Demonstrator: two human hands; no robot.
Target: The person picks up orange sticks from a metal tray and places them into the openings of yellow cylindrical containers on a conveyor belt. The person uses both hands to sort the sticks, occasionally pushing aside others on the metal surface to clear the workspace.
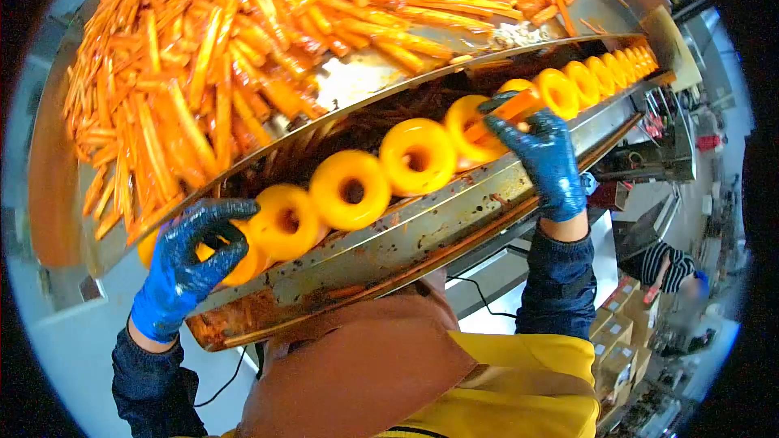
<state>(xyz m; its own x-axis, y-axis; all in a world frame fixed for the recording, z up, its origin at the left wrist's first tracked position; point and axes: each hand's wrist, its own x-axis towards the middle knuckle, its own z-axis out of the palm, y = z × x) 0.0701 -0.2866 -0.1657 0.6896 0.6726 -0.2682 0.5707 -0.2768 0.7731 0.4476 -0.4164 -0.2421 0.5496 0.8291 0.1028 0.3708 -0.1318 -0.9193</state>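
Observation:
My right hand (pixel 545 154), in an oily blue glove, pinches a flat orange strip (pixel 518 105) between thumb and fingers, above a row of yellow funnel-like rings. One yellow ring (pixel 469 123) lies just behind the strip. My left hand (pixel 195 255), gloved in the same blue, is at the near left end of the row. Its thumb and fingers are curved but apart, right at another yellow ring (pixel 247 255), with nothing visible between them. Between my hands are more yellow rings (pixel 351 189), their dark center holes facing up toward me.
Behind the rings, a metal tray (pixel 357 85) carries a big heap of sauce-coated orange sticks (pixel 211 73). A stained metal ledge (pixel 406 239) runs along the front. Cardboard boxes (pixel 621 349) and a person in a striped top (pixel 661 266) are off to the right.

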